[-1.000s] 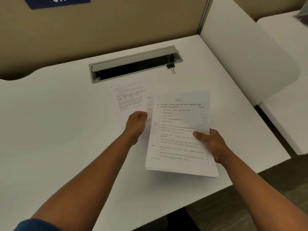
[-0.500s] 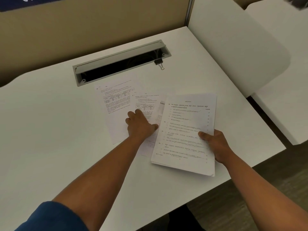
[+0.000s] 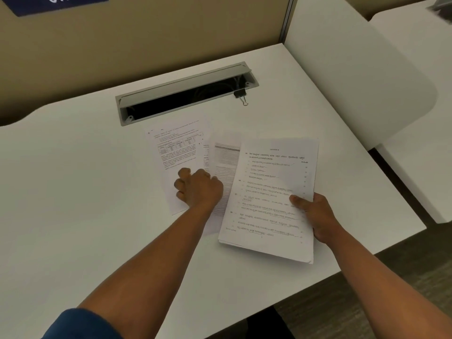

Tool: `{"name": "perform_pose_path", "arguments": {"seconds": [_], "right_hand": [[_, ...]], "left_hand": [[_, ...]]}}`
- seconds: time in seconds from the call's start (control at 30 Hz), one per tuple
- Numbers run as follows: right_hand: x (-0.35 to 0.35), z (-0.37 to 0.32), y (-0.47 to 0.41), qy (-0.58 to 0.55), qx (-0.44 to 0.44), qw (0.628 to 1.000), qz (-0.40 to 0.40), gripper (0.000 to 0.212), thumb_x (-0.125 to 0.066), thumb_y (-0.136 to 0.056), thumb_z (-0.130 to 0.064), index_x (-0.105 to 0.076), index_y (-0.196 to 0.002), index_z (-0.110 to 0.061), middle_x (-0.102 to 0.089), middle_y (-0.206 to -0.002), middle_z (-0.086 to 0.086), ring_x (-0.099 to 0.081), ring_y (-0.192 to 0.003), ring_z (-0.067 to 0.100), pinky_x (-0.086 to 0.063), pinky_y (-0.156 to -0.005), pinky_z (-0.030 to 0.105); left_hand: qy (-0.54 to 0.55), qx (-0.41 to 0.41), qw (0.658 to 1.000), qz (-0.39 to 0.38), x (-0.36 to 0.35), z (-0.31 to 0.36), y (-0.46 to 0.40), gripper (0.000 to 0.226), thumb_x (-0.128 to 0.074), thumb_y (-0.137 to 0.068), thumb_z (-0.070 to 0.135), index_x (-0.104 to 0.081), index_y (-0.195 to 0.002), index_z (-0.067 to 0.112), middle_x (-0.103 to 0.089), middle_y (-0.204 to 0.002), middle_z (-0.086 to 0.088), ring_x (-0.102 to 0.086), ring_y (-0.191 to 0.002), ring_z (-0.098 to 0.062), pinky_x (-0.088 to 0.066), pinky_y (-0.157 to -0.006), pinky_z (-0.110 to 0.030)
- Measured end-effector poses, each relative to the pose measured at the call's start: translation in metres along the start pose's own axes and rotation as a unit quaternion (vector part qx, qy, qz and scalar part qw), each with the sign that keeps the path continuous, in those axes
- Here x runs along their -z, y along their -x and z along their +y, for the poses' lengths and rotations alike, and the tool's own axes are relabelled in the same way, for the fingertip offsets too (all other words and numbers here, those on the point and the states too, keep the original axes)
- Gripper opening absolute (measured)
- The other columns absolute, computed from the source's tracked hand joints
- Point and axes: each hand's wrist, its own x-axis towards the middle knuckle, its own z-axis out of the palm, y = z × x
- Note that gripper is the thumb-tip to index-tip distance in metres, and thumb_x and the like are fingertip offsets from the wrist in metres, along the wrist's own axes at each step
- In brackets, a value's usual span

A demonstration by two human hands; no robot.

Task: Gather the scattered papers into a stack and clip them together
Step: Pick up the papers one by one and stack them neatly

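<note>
1. A stack of papers [image 3: 274, 192] is held near the tabletop's [image 3: 73, 192] front right edge, its right side clamped by the right hand [image 3: 315, 216], thumb on top.
2. Two loose sheets [image 3: 181, 148] are spread just left of the stack, pressed by the left hand [image 3: 198, 189], its fingers [image 3: 182, 184] curled together.
3. A black binder clip [image 3: 241, 95] is seen at the cable tray's [image 3: 186, 94] right end, well apart from the papers.

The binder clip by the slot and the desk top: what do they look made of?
Binder clip: likely metal, with a dull black body and thin shiny wire handles. Desk top: smooth matte white, probably laminate over board; its core is hidden.
</note>
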Motion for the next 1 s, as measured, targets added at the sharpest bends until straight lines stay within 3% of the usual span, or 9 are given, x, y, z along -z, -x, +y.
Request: {"name": "perform_pose_path", "arguments": {"seconds": [0.07,0.17,0.33,0.43,0.57,0.67,0.8,0.9,1.0], "right_hand": [[-0.008,0.001,-0.003,0.014,0.001,1.0,-0.01,0.023,-0.066,-0.093,-0.008,-0.069,-0.116,-0.007,-0.077,-0.106,0.011,-0.075,-0.094,0.03,-0.061,-0.079,0.042],[-0.018,0.003,-0.007,0.038,-0.001,0.999,-0.018,0.027,-0.066,-0.094,-0.008,-0.067,-0.12,-0.005,-0.076,-0.11,0.012,-0.074,-0.097,0.031,-0.059,-0.086,0.046],[-0.022,0.004,-0.009,0.051,-0.007,0.999,-0.014,0.029,-0.065,-0.094,-0.009,-0.066,-0.123,-0.005,-0.075,-0.113,0.014,-0.073,-0.099,0.032,-0.058,-0.09,0.05],[-0.022,0.002,-0.008,0.049,-0.009,0.999,-0.014,0.028,-0.067,-0.093,-0.009,-0.066,-0.121,-0.005,-0.075,-0.112,0.013,-0.074,-0.098,0.033,-0.058,-0.09,0.052],[-0.026,-0.005,-0.004,0.026,-0.001,1.0,-0.015,0.025,-0.066,-0.093,-0.007,-0.068,-0.118,-0.006,-0.077,-0.109,0.012,-0.074,-0.096,0.032,-0.061,-0.082,0.045],[-0.03,-0.013,-0.003,0.023,0.007,0.999,-0.023,0.023,-0.066,-0.093,-0.007,-0.069,-0.115,-0.007,-0.077,-0.106,0.01,-0.075,-0.094,0.031,-0.062,-0.075,0.04],[-0.041,-0.02,-0.007,0.036,0.008,0.999,-0.037,0.019,-0.065,-0.094,-0.008,-0.069,-0.113,-0.008,-0.077,-0.107,0.011,-0.075,-0.095,0.033,-0.061,-0.08,0.044],[-0.047,-0.022,-0.01,0.041,0.007,0.998,-0.041,0.017,-0.065,-0.094,-0.008,-0.069,-0.11,-0.01,-0.077,-0.105,0.01,-0.075,-0.093,0.032,-0.061,-0.081,0.045],[-0.052,-0.025,-0.012,0.047,0.007,0.998,-0.044,0.02,-0.066,-0.094,-0.008,-0.068,-0.114,-0.008,-0.077,-0.106,0.01,-0.075,-0.093,0.031,-0.061,-0.081,0.045]], "left_hand": [[0.014,0.024,1.0,-0.002,0.001,-0.006,-0.001,0.023,-0.066,-0.086,0.03,-0.069,-0.106,0.019,-0.029,-0.149,-0.006,-0.034,-0.131,-0.031,-0.034,-0.111,-0.044],[0.047,0.015,0.999,-0.014,0.002,-0.007,0.0,0.028,-0.07,-0.082,0.015,-0.064,-0.109,0.014,-0.037,-0.142,-0.009,-0.046,-0.124,-0.032,-0.044,-0.106,-0.039],[0.263,0.086,0.959,-0.064,0.013,0.004,-0.004,0.056,-0.073,-0.079,0.002,-0.043,-0.126,0.01,-0.053,-0.124,-0.005,-0.061,-0.101,-0.025,-0.058,-0.082,-0.036],[0.272,0.093,0.953,-0.093,0.017,0.004,-0.011,0.022,-0.068,-0.087,0.008,-0.061,-0.108,0.007,-0.067,-0.11,-0.003,-0.065,-0.084,-0.017,-0.056,-0.068,-0.026],[0.3,0.104,0.948,0.002,0.032,-0.007,-0.027,0.024,-0.058,-0.092,0.017,-0.069,-0.113,0.014,-0.07,-0.115,-0.003,-0.064,-0.095,-0.022,-0.058,-0.084,-0.035],[0.233,0.141,0.96,0.068,0.046,-0.02,-0.051,0.033,-0.058,-0.094,0.033,-0.065,-0.121,0.015,-0.048,-0.133,-0.01,-0.048,-0.118,-0.03,-0.051,-0.098,-0.048],[0.159,0.139,0.976,0.047,0.048,-0.029,-0.069,0.041,-0.064,-0.093,0.038,-0.06,-0.124,0.011,-0.036,-0.137,-0.012,-0.04,-0.125,-0.032,-0.049,-0.101,-0.047],[0.096,0.113,0.988,0.041,0.047,-0.029,-0.072,0.037,-0.068,-0.09,0.029,-0.06,-0.121,0.011,-0.038,-0.134,-0.013,-0.042,-0.123,-0.034,-0.05,-0.1,-0.045],[0.09,0.112,0.989,0.034,0.049,-0.023,-0.076,0.049,-0.072,-0.085,0.017,-0.051,-0.129,0.011,-0.041,-0.136,-0.014,-0.048,-0.123,-0.035,-0.049,-0.102,-0.044]]}}
